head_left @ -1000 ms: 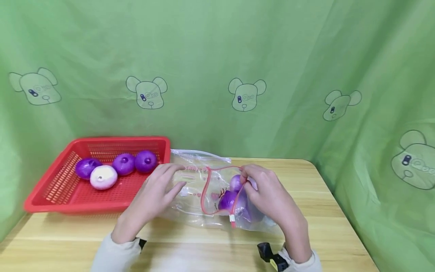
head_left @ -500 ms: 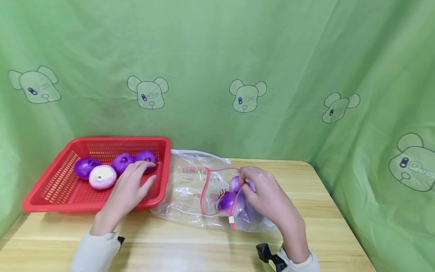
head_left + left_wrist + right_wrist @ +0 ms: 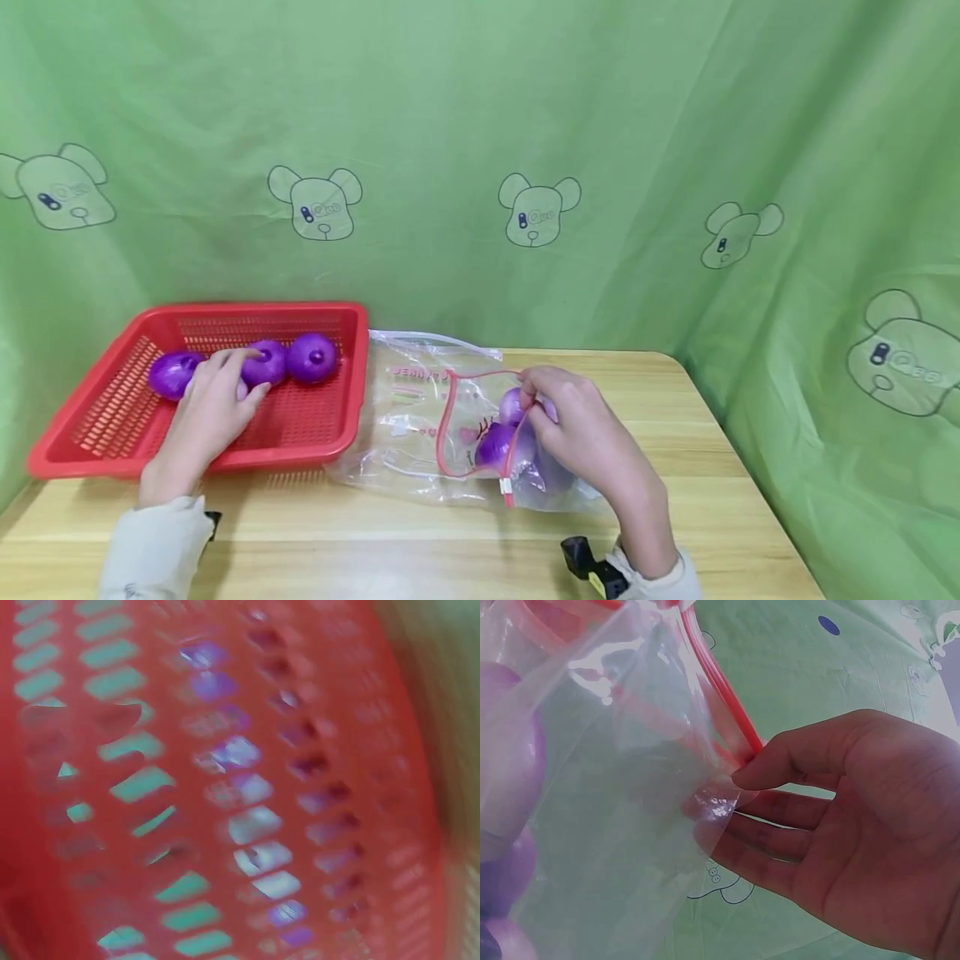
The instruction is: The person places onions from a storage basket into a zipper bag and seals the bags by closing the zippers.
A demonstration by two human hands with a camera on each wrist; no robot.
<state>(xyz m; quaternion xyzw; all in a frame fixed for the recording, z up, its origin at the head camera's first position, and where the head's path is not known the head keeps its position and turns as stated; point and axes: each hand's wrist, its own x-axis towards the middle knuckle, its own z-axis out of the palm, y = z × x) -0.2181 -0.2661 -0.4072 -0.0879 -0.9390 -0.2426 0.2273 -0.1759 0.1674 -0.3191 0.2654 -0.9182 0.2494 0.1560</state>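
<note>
In the head view my left hand (image 3: pixel 213 404) is over a pale onion (image 3: pixel 242 389) in the red basket (image 3: pixel 300 454), hiding most of it. Its fingers and thumb stand apart above the onion, and firm contact cannot be made out. Several purple onions (image 3: pixel 312 358) lie beside it. My right hand (image 3: pixel 585 421) pinches the red-edged mouth of a clear zip bag (image 3: pixel 420 450) between thumb and fingers, holding it spread. Inside the bag rest purple onions (image 3: pixel 495 447). The right wrist view shows the pinched red zip strip (image 3: pixel 727 697) close up.
A pale wooden table (image 3: pixel 375 550) carries the basket at left and the bag right of it. Behind and at the right hangs a green curtain (image 3: pixel 427 267). The left wrist view is filled by the basket's slotted wall (image 3: pixel 225 847).
My left hand has moved left from over the bag, across the basket, to the pale onion. My right hand keeps its pinch on the bag's mouth, nearly in place.
</note>
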